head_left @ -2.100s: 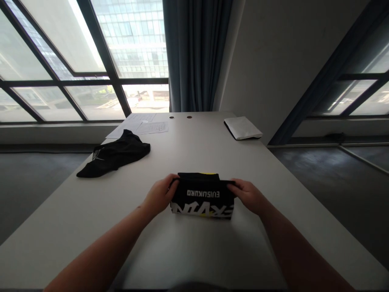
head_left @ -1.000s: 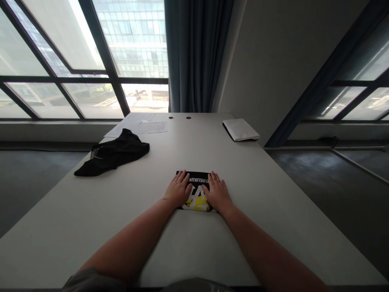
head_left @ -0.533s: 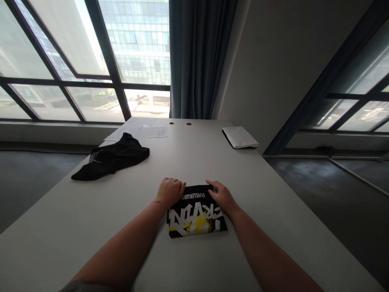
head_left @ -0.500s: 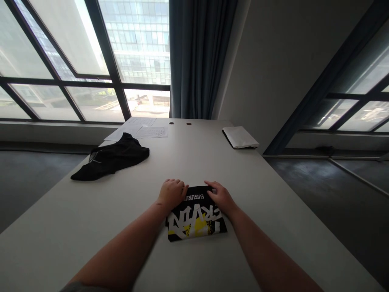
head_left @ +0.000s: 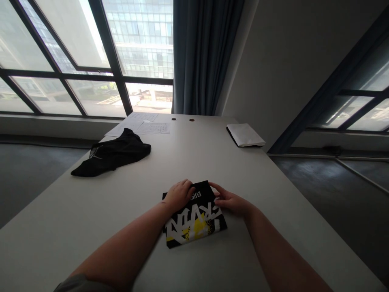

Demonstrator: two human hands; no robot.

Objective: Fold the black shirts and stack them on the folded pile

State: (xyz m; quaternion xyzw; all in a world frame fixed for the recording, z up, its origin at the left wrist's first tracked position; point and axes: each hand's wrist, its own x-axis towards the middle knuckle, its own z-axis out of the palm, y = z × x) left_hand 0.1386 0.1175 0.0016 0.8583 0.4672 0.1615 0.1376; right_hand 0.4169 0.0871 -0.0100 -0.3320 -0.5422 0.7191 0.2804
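A folded black T-shirt [head_left: 197, 227] with white lettering and a yellow print lies on the table in front of me. My left hand [head_left: 179, 196] rests over its far left part, fingers held together and bent around the cloth near the far edge. At the right edge, my right hand [head_left: 231, 202] grips the cloth, thumb on the printed face; some of its fingers are hidden at the side. The shirt sits slightly turned, its right end farther from me than its left.
A crumpled black garment [head_left: 117, 154] lies on the left of the white table [head_left: 194, 158]. Printed paper sheets [head_left: 154, 128] are at the far left, and a folded white cloth-like item with a dark underside [head_left: 245, 135] at the far right. Windows and a blue curtain [head_left: 194, 56] stand behind.
The folded T-shirt has turned slightly, its right end going away from me. My right hand has shifted to the shirt's right edge; my left hand has slid a little right over it.
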